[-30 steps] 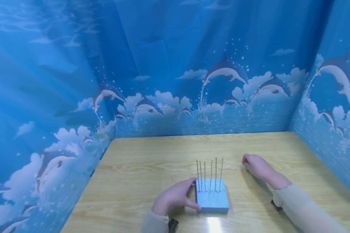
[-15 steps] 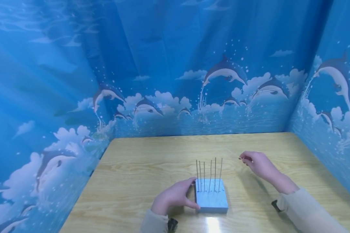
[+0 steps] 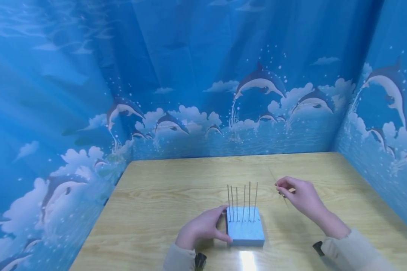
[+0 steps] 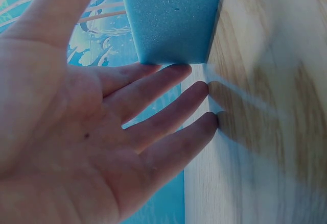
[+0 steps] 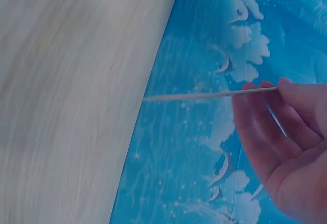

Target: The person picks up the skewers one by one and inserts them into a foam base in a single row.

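Observation:
A light blue foam block (image 3: pixel 247 233) sits on the table with several thin wooden sticks (image 3: pixel 249 201) standing in a row in it. My left hand (image 3: pixel 205 227) grips the block's left side, thumb at the near corner and forefinger at the far one. In the left wrist view, fingertips rest against the block (image 4: pixel 173 25) and the lower fingers reach down to the tabletop. Right of the block and raised above the table, my right hand (image 3: pixel 303 195) pinches a thin skewer (image 5: pixel 194 96) between thumb and fingertips. It tilts, its upper end pointing away to the left.
The wood-grain table (image 3: pixel 149 210) ends at a blue curtain (image 3: pixel 190 139) printed with dolphins, which hangs behind it and along both sides. Black wrist straps (image 3: pixel 201 259) show at the sleeves.
My right hand has lifted and turned, and the skewer in it now shows clearly at a slant. The left hand and the block have stayed in place.

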A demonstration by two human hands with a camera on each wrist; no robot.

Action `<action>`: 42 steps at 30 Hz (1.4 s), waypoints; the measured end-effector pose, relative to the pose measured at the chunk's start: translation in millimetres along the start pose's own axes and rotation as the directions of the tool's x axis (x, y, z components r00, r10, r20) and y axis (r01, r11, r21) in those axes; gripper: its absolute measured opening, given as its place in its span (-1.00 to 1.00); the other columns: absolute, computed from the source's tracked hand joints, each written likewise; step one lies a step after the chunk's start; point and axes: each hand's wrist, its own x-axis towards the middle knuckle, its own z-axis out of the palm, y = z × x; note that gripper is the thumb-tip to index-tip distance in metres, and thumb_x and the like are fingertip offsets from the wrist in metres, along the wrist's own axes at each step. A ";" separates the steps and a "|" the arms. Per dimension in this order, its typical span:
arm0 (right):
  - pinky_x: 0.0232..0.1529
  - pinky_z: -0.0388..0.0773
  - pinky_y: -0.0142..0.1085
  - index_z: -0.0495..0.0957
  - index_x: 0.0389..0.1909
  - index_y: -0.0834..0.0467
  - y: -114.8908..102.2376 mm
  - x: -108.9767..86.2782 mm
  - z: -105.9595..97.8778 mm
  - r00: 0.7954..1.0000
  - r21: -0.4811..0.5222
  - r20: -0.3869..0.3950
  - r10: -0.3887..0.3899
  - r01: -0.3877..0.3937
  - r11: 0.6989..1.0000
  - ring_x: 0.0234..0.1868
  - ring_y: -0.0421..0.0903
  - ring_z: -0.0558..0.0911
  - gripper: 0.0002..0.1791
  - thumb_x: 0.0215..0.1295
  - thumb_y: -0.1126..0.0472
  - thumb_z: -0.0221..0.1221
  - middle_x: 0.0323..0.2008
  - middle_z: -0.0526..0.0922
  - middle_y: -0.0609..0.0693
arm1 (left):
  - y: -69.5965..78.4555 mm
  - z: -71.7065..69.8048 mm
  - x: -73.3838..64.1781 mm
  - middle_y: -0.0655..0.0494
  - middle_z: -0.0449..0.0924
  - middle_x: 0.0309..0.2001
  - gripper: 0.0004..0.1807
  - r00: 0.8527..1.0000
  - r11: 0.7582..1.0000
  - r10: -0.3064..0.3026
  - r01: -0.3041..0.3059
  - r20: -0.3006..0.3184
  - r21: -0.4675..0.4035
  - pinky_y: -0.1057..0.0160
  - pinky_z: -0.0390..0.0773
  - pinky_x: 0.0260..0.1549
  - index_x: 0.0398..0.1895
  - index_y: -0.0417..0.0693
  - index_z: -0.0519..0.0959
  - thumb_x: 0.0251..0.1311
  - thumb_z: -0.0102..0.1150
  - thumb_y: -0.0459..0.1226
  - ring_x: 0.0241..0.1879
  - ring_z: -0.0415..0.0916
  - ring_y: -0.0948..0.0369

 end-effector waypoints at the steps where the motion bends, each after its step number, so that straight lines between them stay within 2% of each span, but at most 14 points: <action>1: -0.43 0.64 -0.56 0.65 -0.28 0.22 -2.9 -1.2 1.5 1.000 0.018 -0.015 -0.005 0.005 1.000 -0.45 -0.18 0.70 -0.87 0.15 0.41 0.33 -0.44 0.74 0.00 | 0.2 -1.1 0.2 0.10 0.21 0.51 0.29 1.000 1.000 -0.002 0.002 -0.002 0.001 -0.04 0.24 0.46 0.55 0.08 0.11 -0.35 0.56 0.15 0.47 0.20 0.09; 6: -0.46 0.66 -0.54 0.61 -0.36 0.18 -16.9 -7.6 8.7 0.998 0.140 -0.070 -0.005 0.015 0.990 -0.47 -0.28 0.69 -0.82 0.09 0.48 0.34 -0.46 0.72 -0.01 | 2.1 -4.0 0.1 0.09 0.23 0.50 0.28 1.000 1.000 0.001 -0.001 -0.004 0.010 -0.05 0.24 0.46 0.54 0.07 0.11 -0.33 0.56 0.14 0.47 0.21 0.07; 11: -0.47 0.69 -0.47 0.57 -0.41 0.19 -28.6 -14.0 15.9 0.999 0.253 -0.051 0.011 0.002 0.967 -0.45 -0.29 0.70 -0.82 0.09 0.50 0.33 -0.46 0.70 0.02 | 1.4 -1.1 -1.1 0.10 0.23 0.50 0.27 1.000 1.000 0.012 -0.012 -0.002 0.023 -0.03 0.25 0.46 0.55 0.10 0.10 -0.32 0.55 0.15 0.47 0.22 0.08; 16: -0.46 0.71 -0.44 0.54 -0.44 0.21 -39.5 -16.0 20.1 0.998 0.320 -0.055 -0.027 0.044 0.946 -0.42 -0.29 0.70 -0.80 0.08 0.54 0.32 -0.44 0.69 0.01 | 0.6 0.3 -1.7 0.07 0.23 0.50 0.27 1.000 1.000 0.020 -0.020 -0.011 0.019 -0.03 0.25 0.45 0.55 0.06 0.11 -0.31 0.56 0.13 0.46 0.22 0.06; 23: -0.47 0.70 -0.45 0.53 -0.45 0.19 -49.7 -17.4 24.2 0.997 0.347 -0.064 -0.039 0.059 0.936 -0.40 -0.32 0.70 -0.76 0.06 0.55 0.33 -0.43 0.70 0.00 | 1.1 -1.9 -0.8 0.06 0.21 0.51 0.29 1.000 1.000 0.014 -0.013 -0.019 0.019 -0.05 0.24 0.46 0.55 0.01 0.09 -0.31 0.56 0.13 0.47 0.20 0.05; 31: -0.47 0.70 -0.45 0.54 -0.45 0.19 -51.9 -22.4 27.8 0.998 0.357 -0.051 -0.033 0.049 0.933 -0.41 -0.33 0.70 -0.75 0.03 0.56 0.33 -0.45 0.70 0.00 | 1.8 1.9 -1.2 0.08 0.22 0.50 0.28 1.000 1.000 0.003 -0.003 -0.011 0.007 -0.05 0.24 0.46 0.54 0.05 0.12 -0.33 0.56 0.14 0.47 0.21 0.06; 38: -0.46 0.72 -0.40 0.54 -0.44 0.17 -51.1 -22.0 31.5 0.997 0.367 -0.050 -0.054 0.068 0.928 -0.39 -0.36 0.69 -0.75 0.04 0.56 0.32 -0.44 0.69 -0.04 | -0.3 2.0 -0.9 0.06 0.23 0.50 0.28 0.999 0.999 0.031 -0.031 -0.023 0.035 -0.04 0.25 0.45 0.55 0.02 0.10 -0.31 0.56 0.14 0.46 0.23 0.05; 42: -0.46 0.72 -0.42 0.54 -0.44 0.17 -50.9 -23.1 33.3 0.998 0.365 -0.046 -0.052 0.066 0.929 -0.39 -0.36 0.70 -0.77 0.04 0.54 0.32 -0.43 0.70 -0.04 | 0.8 1.3 -0.9 0.07 0.23 0.50 0.28 1.000 0.999 0.014 -0.014 -0.017 0.033 -0.05 0.25 0.45 0.55 0.04 0.10 -0.32 0.55 0.16 0.46 0.22 0.06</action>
